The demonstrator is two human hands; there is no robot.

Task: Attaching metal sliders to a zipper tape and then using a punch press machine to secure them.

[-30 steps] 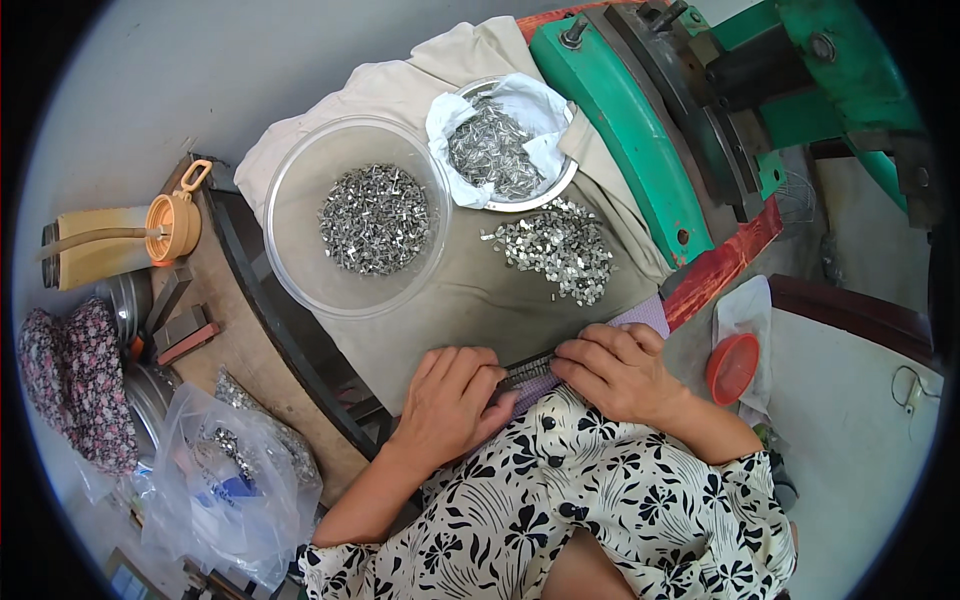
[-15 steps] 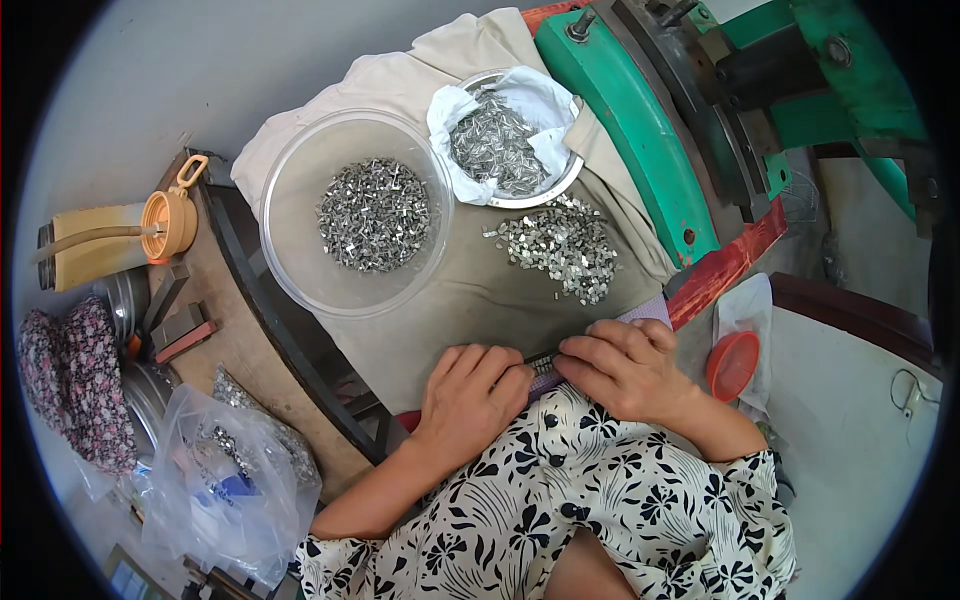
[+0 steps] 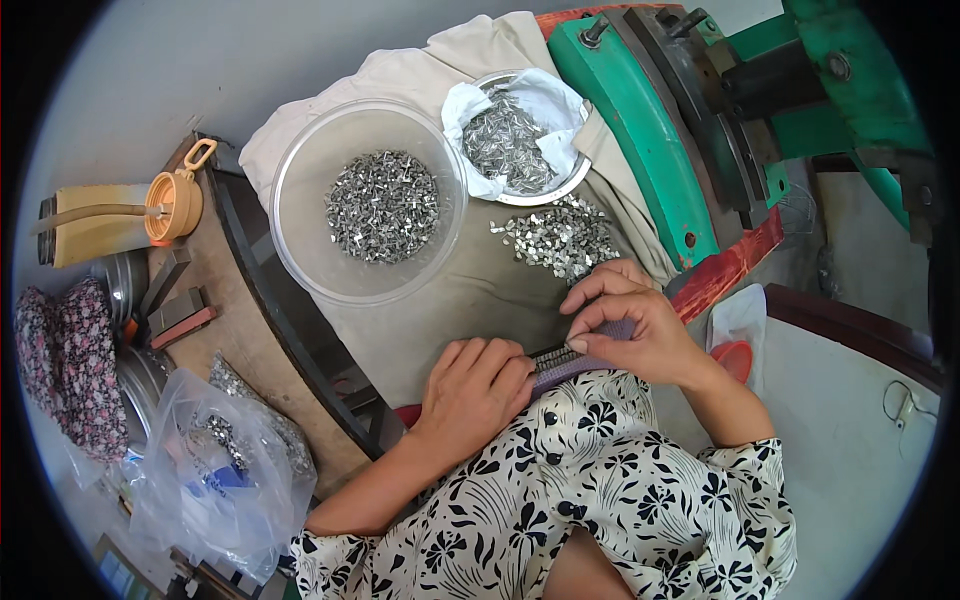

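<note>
A narrow dark bar lined with small metal pieces [image 3: 552, 360] lies at the cloth's near edge, close to my body. My left hand [image 3: 475, 388] is closed over its left end, fingers curled and pressed together, hiding that part. Above the bar's right end is my right hand [image 3: 635, 325], its thumb and forefinger drawn together; what they pinch, if anything, is too small to make out. Beyond it lies a loose pile of small flat silvery metal pieces [image 3: 560, 235]. Purple ribbed fabric [image 3: 570, 373] shows under and beside the bar.
A clear round tub [image 3: 290, 250] of small metal parts stands at the left on the beige cloth [image 3: 450, 290]. Behind the pile is a metal bowl [image 3: 560, 190] with white lining and thin metal pieces. A green machine [image 3: 640, 140] borders the right; plastic bags [image 3: 230, 490] lie lower left.
My right hand has lifted off the bar and moved up a little, uncovering more of the bar and the purple fabric. The left hand stays on the bar's left end.
</note>
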